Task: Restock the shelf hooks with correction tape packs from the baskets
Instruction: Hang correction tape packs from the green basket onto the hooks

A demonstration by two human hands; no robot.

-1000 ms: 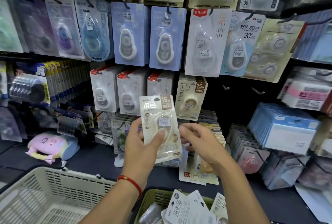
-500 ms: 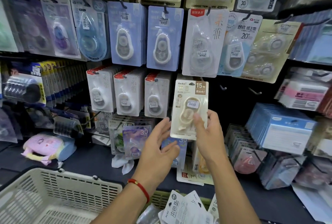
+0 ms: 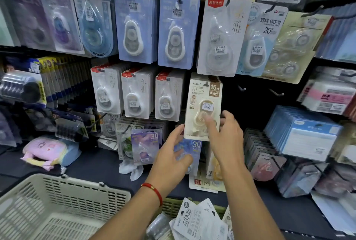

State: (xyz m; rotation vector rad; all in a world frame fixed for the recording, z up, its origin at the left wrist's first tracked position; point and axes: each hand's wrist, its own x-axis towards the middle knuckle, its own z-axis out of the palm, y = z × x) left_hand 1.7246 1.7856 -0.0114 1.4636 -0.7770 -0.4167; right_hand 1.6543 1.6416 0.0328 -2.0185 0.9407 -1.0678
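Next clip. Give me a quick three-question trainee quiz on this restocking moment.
1. True or false: the cream tape pack hangs on a hook.
2. Which hand touches the pack's front: A) left hand B) right hand?
3. Fill in: more cream packs wait in the ___ basket, beside the white basket.

Key: 1 true; 2 B; 3 green.

One wide-angle camera sits on the person's head, facing forward and slightly down at a shelf wall [image 3: 250, 104] of hanging packs close in front. Both forearms reach up from the bottom edge; baskets [image 3: 57, 201] lie nearest the lens.
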